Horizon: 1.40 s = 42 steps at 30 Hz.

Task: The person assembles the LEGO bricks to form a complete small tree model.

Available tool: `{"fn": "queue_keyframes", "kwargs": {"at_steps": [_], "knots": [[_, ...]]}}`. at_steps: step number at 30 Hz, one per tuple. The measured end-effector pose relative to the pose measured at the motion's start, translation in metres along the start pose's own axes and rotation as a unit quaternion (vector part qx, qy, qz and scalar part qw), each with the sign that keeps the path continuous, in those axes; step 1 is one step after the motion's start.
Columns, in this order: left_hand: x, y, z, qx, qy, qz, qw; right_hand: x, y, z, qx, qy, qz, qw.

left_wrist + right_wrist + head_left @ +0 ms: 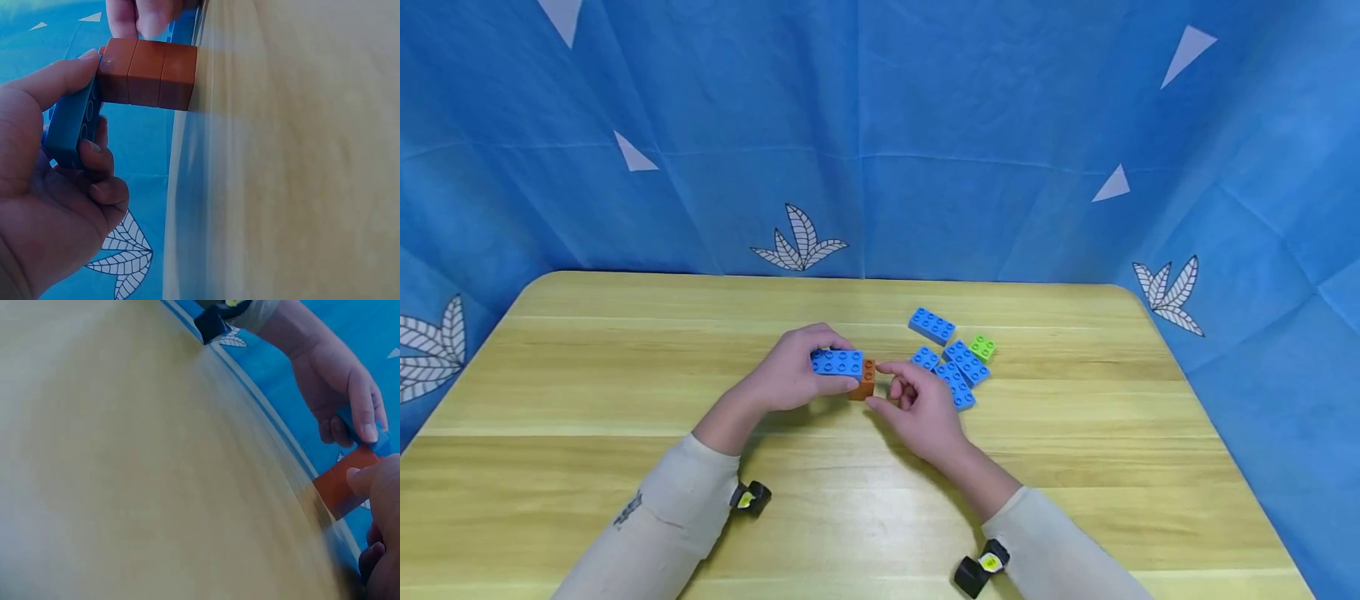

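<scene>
A patterned blue cloth hangs behind a wooden surface, over which a person's two pale sleeves reach in from the near side.

The left hand has its thumb and fingers clamped on the near and far sides of a long blue brick, the gap between them no wider than the brick. The right hand has its thumb and forefinger slightly apart, pinching the brown stack between them, its other fingers curled toward the palm.

The brown stack is three layers tall and upright, near the middle of the surface. The long blue brick lies level across its top and overhangs to the left, with two brown studs showing beside it. To the right, near the right hand, three loose long blue bricks and a shorter blue brick lie in a cluster.

Each wrist bears a small black camera. A small green brick lies at the cluster's right edge. The cameras' yellow labels and a dark mark on the left sleeve seem to carry writing, too small to read.
</scene>
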State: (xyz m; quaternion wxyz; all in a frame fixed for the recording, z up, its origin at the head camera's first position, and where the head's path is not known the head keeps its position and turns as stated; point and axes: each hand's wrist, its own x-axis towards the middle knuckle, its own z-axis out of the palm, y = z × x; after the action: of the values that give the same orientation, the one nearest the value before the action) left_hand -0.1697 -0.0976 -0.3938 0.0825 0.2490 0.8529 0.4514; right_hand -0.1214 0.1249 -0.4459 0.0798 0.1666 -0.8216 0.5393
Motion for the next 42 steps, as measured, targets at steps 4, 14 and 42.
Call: {"fn": "queue_keyframes", "kwargs": {"at_steps": [4, 14, 42], "knots": [[0.000, -0.001, 0.001, 0.005, -0.001, -0.002, 1.0000, -0.014, -0.002, -0.012, -0.026, 0.041, -0.059, 0.997], [0.001, -0.001, 0.001, 0.008, 0.002, -0.012, 0.9999, -0.036, 0.002, -0.051, -0.213, 0.144, -0.030, 0.966], [0.002, 0.000, -0.001, 0.001, 0.000, -0.028, 0.9996, -0.041, 0.010, -0.054, 0.047, 0.099, 0.072, 0.991]]}}
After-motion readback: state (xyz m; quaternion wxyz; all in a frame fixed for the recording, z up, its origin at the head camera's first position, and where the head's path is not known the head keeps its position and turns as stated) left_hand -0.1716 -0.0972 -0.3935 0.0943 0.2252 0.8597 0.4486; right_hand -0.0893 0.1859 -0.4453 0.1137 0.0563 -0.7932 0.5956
